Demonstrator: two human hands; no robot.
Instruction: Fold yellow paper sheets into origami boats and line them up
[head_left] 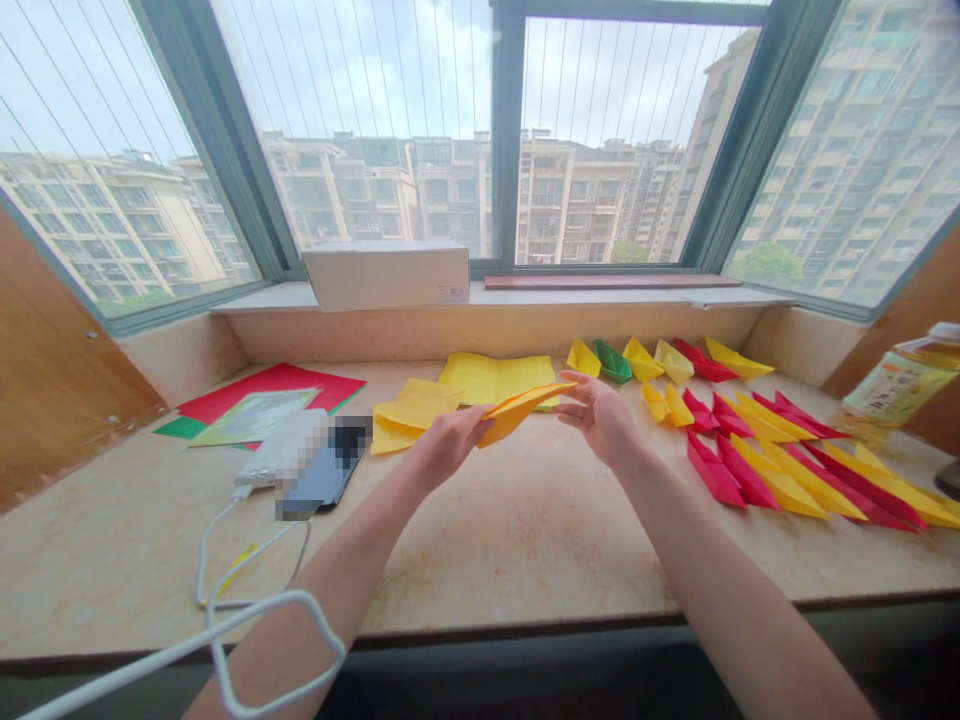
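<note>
Left hand (452,447) and right hand (606,418) each have a grip clamped on opposite ends of folded yellow paper (519,411), presumably steadying it above the table (525,550)

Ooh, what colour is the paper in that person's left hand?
The folded paper is a warm yellow, seen best in the head view.

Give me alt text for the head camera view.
A person's left hand and right hand hold folded yellow paper over a ledge beneath windows. Boat-like paper shapes in red, yellow and green sit in rows at right; paper sheets, a phone and a white device lie at left.
</note>
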